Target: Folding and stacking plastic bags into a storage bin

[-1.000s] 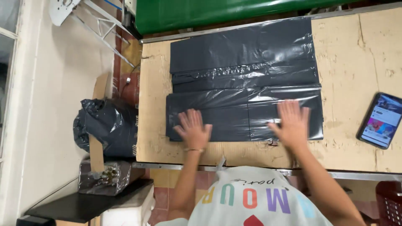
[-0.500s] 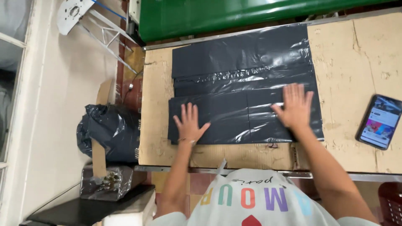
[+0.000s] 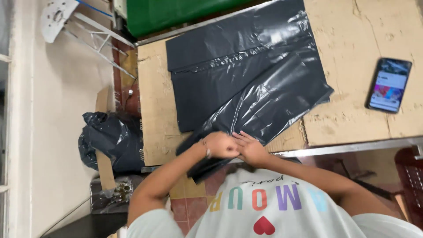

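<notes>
The person wears a pale, whitish short-sleeved T-shirt. Across its chest runs a row of large block letters in several colours: teal, orange, purple and light blue. Above them at twelve o'clock sits a thin line of dark cursive script, and below them at six o'clock a small red heart. The forearms are bare. A slim bracelet circles the wrist of the left hand; the right hand wears nothing that can be made out.
</notes>
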